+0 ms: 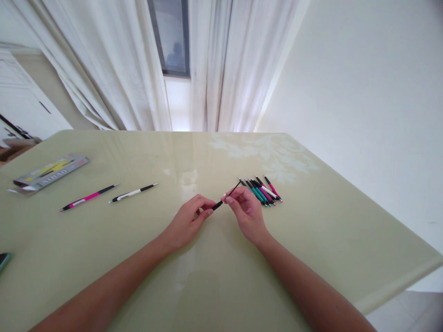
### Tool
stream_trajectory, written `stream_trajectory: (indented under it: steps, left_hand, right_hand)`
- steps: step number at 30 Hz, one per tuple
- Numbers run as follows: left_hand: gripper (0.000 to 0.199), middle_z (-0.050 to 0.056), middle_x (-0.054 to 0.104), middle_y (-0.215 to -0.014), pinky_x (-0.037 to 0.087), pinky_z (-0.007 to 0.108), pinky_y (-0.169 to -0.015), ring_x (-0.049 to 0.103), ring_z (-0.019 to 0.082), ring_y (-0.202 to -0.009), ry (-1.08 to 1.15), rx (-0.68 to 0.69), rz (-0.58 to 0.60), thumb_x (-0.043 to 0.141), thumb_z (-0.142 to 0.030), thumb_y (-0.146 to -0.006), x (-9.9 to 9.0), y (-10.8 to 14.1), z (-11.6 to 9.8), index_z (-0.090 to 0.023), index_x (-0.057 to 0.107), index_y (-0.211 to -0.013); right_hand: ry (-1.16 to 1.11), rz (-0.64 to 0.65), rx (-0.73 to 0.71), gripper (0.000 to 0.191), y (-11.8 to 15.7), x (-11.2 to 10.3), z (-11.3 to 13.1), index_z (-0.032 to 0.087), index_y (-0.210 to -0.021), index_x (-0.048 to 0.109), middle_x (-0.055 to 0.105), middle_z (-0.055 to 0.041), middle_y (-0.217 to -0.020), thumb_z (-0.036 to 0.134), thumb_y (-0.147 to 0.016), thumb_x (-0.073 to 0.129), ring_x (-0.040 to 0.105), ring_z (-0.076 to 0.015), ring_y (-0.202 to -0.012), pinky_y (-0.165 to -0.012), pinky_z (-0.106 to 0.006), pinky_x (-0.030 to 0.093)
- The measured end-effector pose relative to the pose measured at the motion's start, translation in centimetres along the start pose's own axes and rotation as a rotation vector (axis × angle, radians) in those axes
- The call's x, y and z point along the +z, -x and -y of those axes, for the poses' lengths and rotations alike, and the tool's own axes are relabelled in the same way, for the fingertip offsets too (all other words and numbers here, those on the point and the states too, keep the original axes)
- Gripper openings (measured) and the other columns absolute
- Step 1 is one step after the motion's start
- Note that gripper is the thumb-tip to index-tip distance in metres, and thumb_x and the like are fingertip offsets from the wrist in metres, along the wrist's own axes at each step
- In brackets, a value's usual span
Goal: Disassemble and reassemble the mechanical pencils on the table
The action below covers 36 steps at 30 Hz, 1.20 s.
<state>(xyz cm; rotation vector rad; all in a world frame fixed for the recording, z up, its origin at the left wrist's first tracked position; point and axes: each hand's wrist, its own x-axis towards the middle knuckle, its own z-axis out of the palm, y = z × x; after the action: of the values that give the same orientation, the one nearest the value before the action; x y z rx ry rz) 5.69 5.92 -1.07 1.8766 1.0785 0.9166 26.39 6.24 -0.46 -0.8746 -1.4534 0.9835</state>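
Note:
Near the middle of the table, my left hand (192, 216) pinches a short black pen barrel (217, 205) between thumb and fingertips. Just to its right, my right hand (247, 210) is closed on a thin black pen refill (236, 187) that slants up and away. The fingertips of both hands almost meet; a small pale bit at the right fingertips is too small to name. Behind my right hand lies a bunch of pens (263, 191) in teal, purple, white, pink and black, partly hidden by the fingers.
To the left lie a pink-and-black pen (90, 197) and a white-and-black pen (133, 193). An opened grey-and-yellow box (51, 173) sits farther left. A dark object with a green edge (4, 260) shows at the left border. Curtains (221, 64) hang beyond the pale green table (194, 295).

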Motion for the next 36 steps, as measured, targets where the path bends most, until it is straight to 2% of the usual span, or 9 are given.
stream_trajectory:
  steps: [10,21,31,36]
  left_hand:
    - [0.021,0.005,0.066,-0.105,0.051,0.029,-0.074,0.063,0.02,-0.094,0.003,0.005,0.002,0.056,-0.035,-0.101,0.29,0.19,-0.36,-0.022,0.068,-0.111]
    - [0.019,0.004,0.068,-0.102,0.052,0.029,-0.074,0.064,0.019,-0.092,0.025,-0.017,-0.018,0.058,-0.034,-0.1,0.44,0.21,-0.61,-0.021,0.067,-0.109]
    - [0.018,0.004,0.066,-0.101,0.052,0.028,-0.072,0.063,0.019,-0.091,0.029,-0.03,-0.018,0.058,-0.035,-0.1,0.45,0.31,-0.72,-0.022,0.067,-0.109]
    - [0.018,0.004,0.066,-0.1,0.052,0.028,-0.072,0.063,0.019,-0.091,0.028,-0.022,-0.019,0.058,-0.035,-0.1,0.48,0.23,-0.67,-0.022,0.067,-0.108]
  right_hand:
    - [0.071,0.005,0.011,0.016,0.19,0.23,0.23,0.023,-0.099,0.068,0.072,-0.0061,-0.097,0.039,-0.096,0.068,0.069,-0.0214,-0.093,-0.088,-0.038,0.056]
    - [0.12,0.009,-0.011,0.013,0.27,0.02,0.33,0.023,-0.097,0.071,0.072,-0.0052,-0.097,0.036,-0.095,0.07,0.068,-0.0205,-0.091,-0.086,-0.036,0.055]
    - [0.159,0.031,-0.022,0.009,0.28,-0.07,0.6,0.025,-0.097,0.074,0.076,-0.0048,-0.096,0.033,-0.095,0.07,0.068,-0.0223,-0.093,-0.089,-0.039,0.054]
    - [0.208,0.039,-0.041,0.01,0.25,-0.05,0.96,0.025,-0.097,0.075,0.077,-0.0049,-0.098,0.033,-0.096,0.069,0.068,-0.0222,-0.093,-0.085,-0.037,0.054]
